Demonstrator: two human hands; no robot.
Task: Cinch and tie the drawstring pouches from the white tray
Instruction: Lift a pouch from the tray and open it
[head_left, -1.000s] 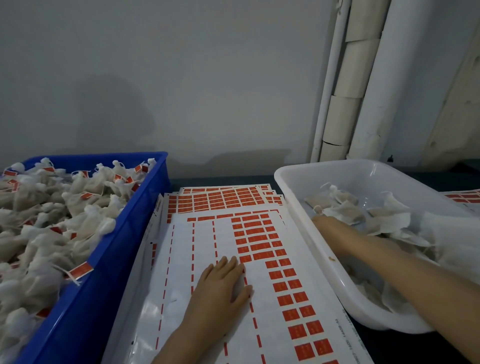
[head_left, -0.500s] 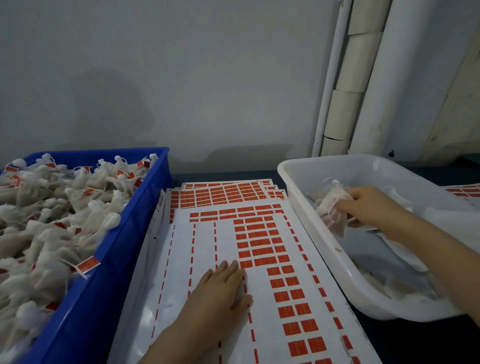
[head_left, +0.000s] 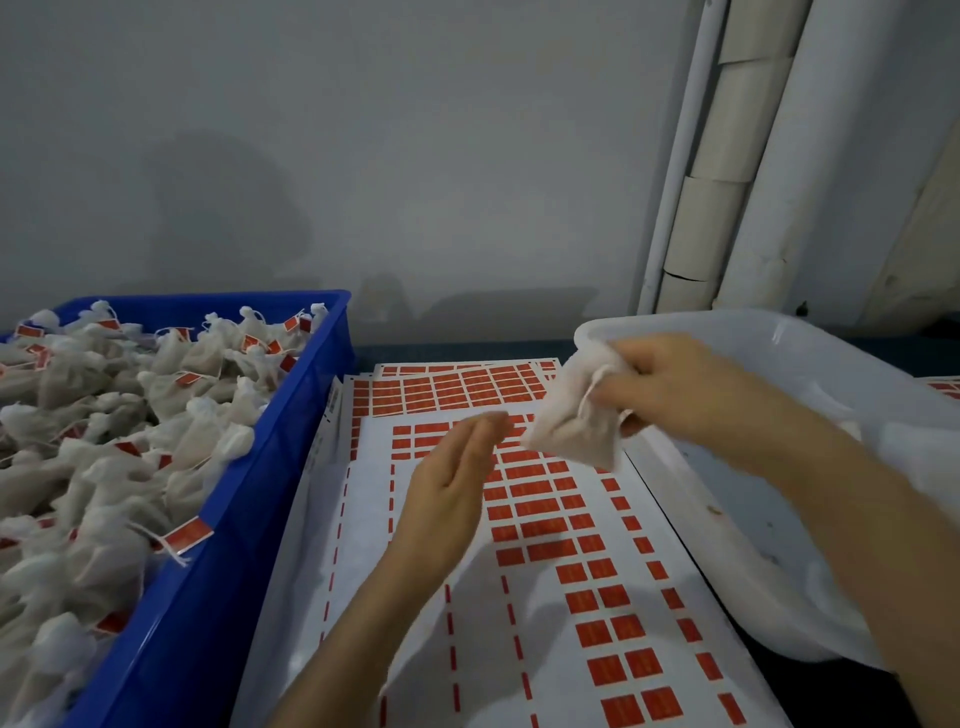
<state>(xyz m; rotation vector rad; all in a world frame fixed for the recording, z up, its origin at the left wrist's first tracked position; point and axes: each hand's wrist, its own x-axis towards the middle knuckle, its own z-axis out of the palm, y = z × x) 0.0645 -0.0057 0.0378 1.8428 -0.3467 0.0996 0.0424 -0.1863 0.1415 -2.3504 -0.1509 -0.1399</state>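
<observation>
While the right hand (head_left: 691, 395) grips a small white cloth drawstring pouch (head_left: 566, 423), its fingers and thumb are curled round the pouch's bunched upper part. The filled body of the pouch hangs down and to the left. The pouch is in the air beside the left corner of the white plastic tray (head_left: 779, 332), above the right edge of the sticker sheets. Its mouth does not look tied, though the motion blur makes this hard to judge.

The left hand (head_left: 452, 483) is open, with straight fingers pressed together and turned edge-on, thumb side up. It holds nothing and is raised over the sheets. Its fingertips point at the pouch and come near it without touching.

The white backing sheets of small red rectangular labels (head_left: 545, 525) lie in an overlapping stack on the dark tabletop (head_left: 467, 347), between the tray and a blue plastic crate (head_left: 218, 545). Many label positions on the top sheet are bare. The print on the labels is too small and blurred to read.

The blue crate on the left is heaped with white pouches carrying red tags on their strings (head_left: 104, 441). No writing on those tags can be read either.
</observation>
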